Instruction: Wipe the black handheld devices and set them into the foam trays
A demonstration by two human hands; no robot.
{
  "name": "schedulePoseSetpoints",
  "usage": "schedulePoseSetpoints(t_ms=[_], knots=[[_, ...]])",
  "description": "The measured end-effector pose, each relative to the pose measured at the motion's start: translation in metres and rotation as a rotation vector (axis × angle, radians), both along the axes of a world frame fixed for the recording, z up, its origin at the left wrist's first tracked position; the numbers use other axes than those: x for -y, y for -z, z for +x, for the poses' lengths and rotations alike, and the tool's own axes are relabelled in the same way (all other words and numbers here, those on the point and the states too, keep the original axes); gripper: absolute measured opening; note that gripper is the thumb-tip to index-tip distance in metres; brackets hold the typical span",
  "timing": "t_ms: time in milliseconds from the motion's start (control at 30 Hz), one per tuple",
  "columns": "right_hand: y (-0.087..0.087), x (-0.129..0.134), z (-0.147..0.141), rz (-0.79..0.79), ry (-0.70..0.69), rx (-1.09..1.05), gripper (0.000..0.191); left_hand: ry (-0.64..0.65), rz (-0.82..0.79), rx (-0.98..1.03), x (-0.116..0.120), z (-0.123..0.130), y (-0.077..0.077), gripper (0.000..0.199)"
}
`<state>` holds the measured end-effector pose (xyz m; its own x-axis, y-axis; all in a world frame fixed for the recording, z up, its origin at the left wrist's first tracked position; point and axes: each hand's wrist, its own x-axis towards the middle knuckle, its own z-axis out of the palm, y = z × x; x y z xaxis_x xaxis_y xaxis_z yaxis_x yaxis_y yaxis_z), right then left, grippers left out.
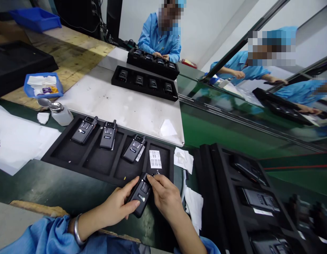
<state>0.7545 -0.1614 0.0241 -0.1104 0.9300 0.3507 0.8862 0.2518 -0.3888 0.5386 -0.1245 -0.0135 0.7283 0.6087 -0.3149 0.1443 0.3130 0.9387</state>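
Note:
My left hand (123,203) is wrapped round a black handheld radio (141,198) marked "Riton", its thumb on the radio's face. At the radio's upper right edge, the fingers of my right hand (163,192) are pinched together; whatever they hold, if anything, is hidden. Just beyond lies a black foam tray (98,165) with compartments. Three similar radios rest in it: one at the left (84,130), one in the middle (108,135) and one further right (133,149). A printed label sheet (155,159) occupies the rightmost compartment.
Stacked foam trays (218,176) holding radios stand at the right. White cloths (183,159) lie beside them. A dispenser bottle (61,113) and a blue bin (28,92) are at the left. Across the white tabletop (100,102) are more radio trays (144,91) and a person (159,38); others work at right.

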Motion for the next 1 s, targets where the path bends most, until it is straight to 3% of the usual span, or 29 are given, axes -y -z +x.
schedulePoseSetpoints(t_ms=[433, 767, 1000], knots=[[0.0046, 0.0024, 0.0006, 0.092, -0.018, 0.075, 0.035, 0.032, 0.000, -0.021, -0.0031, -0.0012, -0.0027, 0.076], [-0.0036, -0.0013, -0.0003, 0.053, -0.037, 0.052, 0.032, 0.017, 0.006, -0.008, -0.0014, -0.0007, 0.0042, 0.076], [-0.0037, -0.0041, 0.0026, 0.013, -0.055, -0.044, 0.030, 0.015, 0.019, -0.014, -0.0033, -0.0007, 0.0010, 0.076]])
